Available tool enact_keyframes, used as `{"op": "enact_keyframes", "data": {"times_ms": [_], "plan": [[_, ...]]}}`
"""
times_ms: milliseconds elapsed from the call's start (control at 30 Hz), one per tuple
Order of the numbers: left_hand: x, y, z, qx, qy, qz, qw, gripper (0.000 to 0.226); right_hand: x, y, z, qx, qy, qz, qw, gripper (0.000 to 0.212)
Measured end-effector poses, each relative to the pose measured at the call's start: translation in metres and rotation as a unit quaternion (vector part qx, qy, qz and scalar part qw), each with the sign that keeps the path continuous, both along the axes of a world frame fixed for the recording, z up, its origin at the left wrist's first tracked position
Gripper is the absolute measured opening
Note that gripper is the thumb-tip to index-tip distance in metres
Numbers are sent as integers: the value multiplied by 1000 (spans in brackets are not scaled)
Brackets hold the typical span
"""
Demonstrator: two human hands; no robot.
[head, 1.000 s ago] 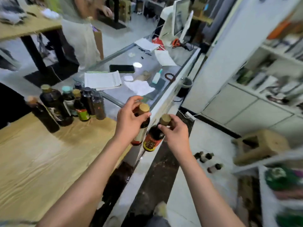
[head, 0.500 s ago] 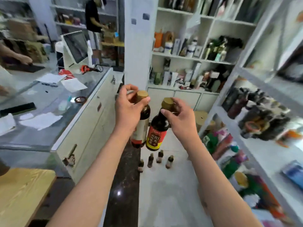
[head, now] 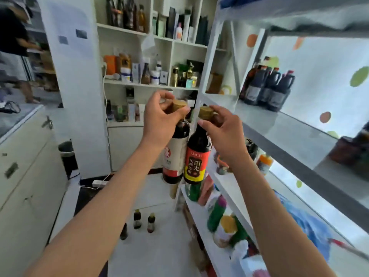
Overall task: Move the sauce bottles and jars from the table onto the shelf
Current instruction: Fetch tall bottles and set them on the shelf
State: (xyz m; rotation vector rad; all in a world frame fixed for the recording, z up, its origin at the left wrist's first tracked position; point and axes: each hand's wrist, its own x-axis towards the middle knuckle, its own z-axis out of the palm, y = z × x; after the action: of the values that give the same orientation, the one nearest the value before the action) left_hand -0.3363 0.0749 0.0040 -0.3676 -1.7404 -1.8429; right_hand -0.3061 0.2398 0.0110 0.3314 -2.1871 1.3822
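Observation:
I hold two dark sauce bottles by their necks in mid-air, side by side and touching. My left hand (head: 161,124) grips the white-labelled bottle (head: 174,156) just under its gold cap. My right hand (head: 223,134) grips the red-and-yellow-labelled bottle (head: 196,158) at its gold cap. Both hang in front of the left corner post of the white metal shelf (head: 299,148) on my right. On that shelf's upper level stand three large dark jugs (head: 267,86) at the back. The table is out of view.
Three small dark bottles (head: 137,221) stand on the white floor below my hands. The lower shelf levels hold colourful packets and bottles (head: 221,220). A white wall cabinet (head: 151,84) full of goods faces me. A white counter (head: 26,156) runs along the left, with a black bin (head: 66,154) beside it.
I have turned right, away from the table and counter, toward the shelf. Both bottles came along in my hands and now hang closer to the shelf's corner post.

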Motion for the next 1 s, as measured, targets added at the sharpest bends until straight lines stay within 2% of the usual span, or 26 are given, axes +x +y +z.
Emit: {"op": "enact_keyframes", "data": {"times_ms": [367,467,533,667,767,1000], "plan": [[-149,108,58,-1,42,-130,991,42,-106,90,46,-19,56,-123,991,27],[-200,132,71,4,56,-162,985,42,-147,109,61,-11,58,-176,983,40],[-231,146,84,18,72,-194,978,41,-174,122,73,-9,72,-200,977,37],[-296,175,114,46,96,-241,965,40,-229,142,93,-50,96,-235,966,37],[-349,202,127,37,76,-280,956,40,-271,157,102,-45,91,-278,955,26],[-427,271,129,18,39,-325,945,39,-332,194,109,-32,74,-380,921,35]]}}
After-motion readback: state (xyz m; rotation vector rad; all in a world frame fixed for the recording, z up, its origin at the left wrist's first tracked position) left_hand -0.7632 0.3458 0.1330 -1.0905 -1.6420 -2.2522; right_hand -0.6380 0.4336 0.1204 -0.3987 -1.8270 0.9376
